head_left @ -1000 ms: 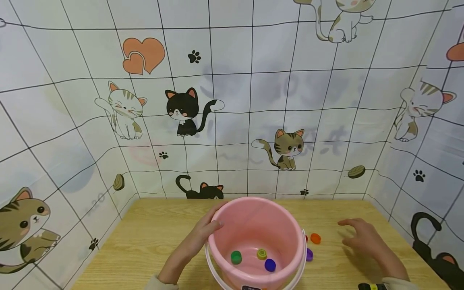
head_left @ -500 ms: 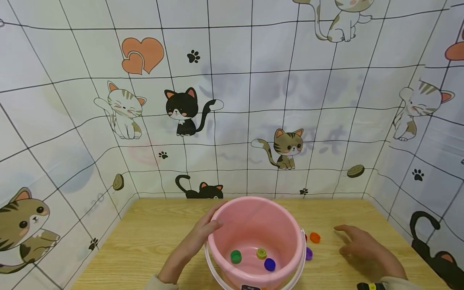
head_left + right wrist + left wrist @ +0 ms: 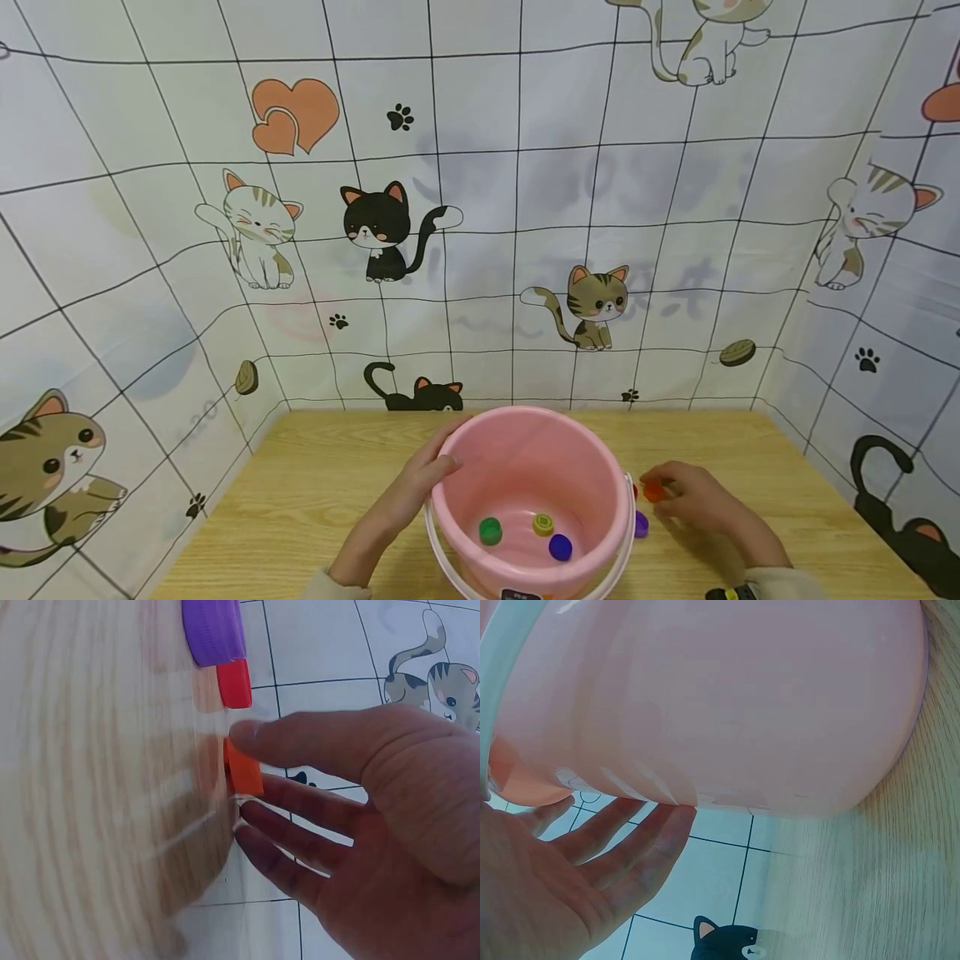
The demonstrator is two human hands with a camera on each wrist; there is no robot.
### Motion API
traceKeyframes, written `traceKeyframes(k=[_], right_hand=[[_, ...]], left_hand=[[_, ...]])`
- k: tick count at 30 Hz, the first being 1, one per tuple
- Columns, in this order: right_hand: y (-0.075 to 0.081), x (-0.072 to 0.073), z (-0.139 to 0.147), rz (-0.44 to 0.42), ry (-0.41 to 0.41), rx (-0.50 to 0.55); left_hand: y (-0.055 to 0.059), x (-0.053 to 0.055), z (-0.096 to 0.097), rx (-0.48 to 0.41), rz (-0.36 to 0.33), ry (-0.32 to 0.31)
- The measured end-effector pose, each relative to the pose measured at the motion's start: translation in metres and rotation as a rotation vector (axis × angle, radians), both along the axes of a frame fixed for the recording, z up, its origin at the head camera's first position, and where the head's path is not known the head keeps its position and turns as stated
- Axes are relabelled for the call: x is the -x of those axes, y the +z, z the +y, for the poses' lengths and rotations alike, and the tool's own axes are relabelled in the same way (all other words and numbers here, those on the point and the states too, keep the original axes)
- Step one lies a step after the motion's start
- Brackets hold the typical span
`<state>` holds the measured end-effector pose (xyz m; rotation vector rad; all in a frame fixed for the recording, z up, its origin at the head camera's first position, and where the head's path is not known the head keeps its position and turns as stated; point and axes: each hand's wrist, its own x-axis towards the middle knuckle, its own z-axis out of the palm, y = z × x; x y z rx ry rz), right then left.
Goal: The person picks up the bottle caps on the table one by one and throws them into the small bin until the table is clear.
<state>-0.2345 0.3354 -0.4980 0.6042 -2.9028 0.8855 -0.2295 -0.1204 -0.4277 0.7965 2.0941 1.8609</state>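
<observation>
A pink bucket with a white handle stands on the wooden table, its mouth facing me. My left hand holds its left rim, thumb over the edge and fingers along the outside wall. Inside lie a green bottle cap, a yellow cap and a blue cap. Right of the bucket, my right hand pinches an orange bottle cap at the tabletop between thumb and fingers. Close by are a purple cap and a red cap.
The wooden table meets a cat-patterned, gridded cloth at the back and sides. In the head view, the bucket partly hides the red and purple caps. A dark band with yellow shows at my right wrist.
My right hand has moved left across the table to the orange cap and taken hold of it. The left hand and the bucket have stayed in place.
</observation>
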Motion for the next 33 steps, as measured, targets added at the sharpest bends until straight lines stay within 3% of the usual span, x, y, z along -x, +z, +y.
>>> traceKeyframes(k=[12, 19, 25, 33], right_hand=[[0.005, 0.001, 0.001, -0.044, -0.017, 0.007], [0.023, -0.005, -0.001, -0.076, -0.056, 0.040], [0.040, -0.007, -0.005, -0.066, -0.043, 0.073], [0.060, -0.014, -0.011, -0.041, -0.033, 0.042]], left_hand=[[-0.001, 0.000, 0.000, -0.003, -0.004, 0.013], [-0.002, 0.001, 0.000, 0.005, -0.009, 0.020], [-0.002, 0.001, 0.000, 0.006, -0.007, 0.013], [-0.002, 0.000, 0.000, 0.010, -0.006, 0.020]])
